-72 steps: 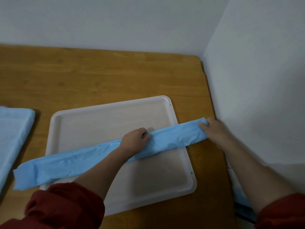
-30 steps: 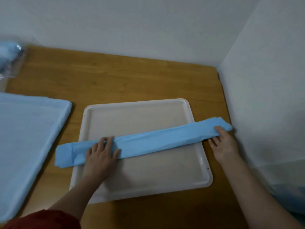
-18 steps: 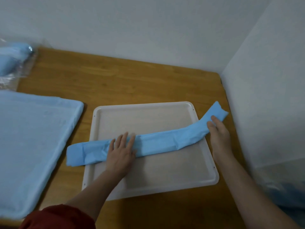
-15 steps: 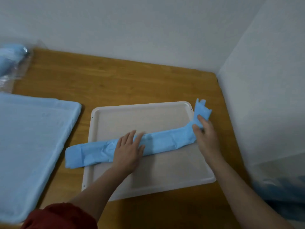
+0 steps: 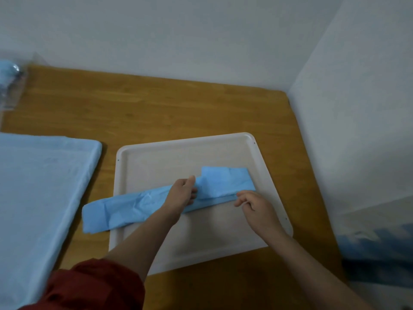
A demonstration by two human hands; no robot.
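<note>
Your strip (image 5: pixel 134 206) is plain light blue, your tray (image 5: pixel 178 142) plain off-white, the big sheet (image 5: pixel 40 186) a paler, washed-out blue, the table (image 5: pixel 156 108) honey-brown with darker wood-grain streaks, your sleeve (image 5: pixel 93 285) dark red, and the walls (image 5: pixel 178 41) a flat greyish white, the right one lighter.

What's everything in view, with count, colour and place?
strip: one, blue, across the tray, right end folded back
tray: one, white, on the table
pad: one, pale blue, on the table left of the tray
bag: one, clear with blue inside, table's far left corner
table: one, brown wood, beneath everything
sleeve: one, dark red, left forearm
left hand: one, bare, rests on the strip at the fold
right hand: one, bare, fingers curled at the folded end's near edge
</note>
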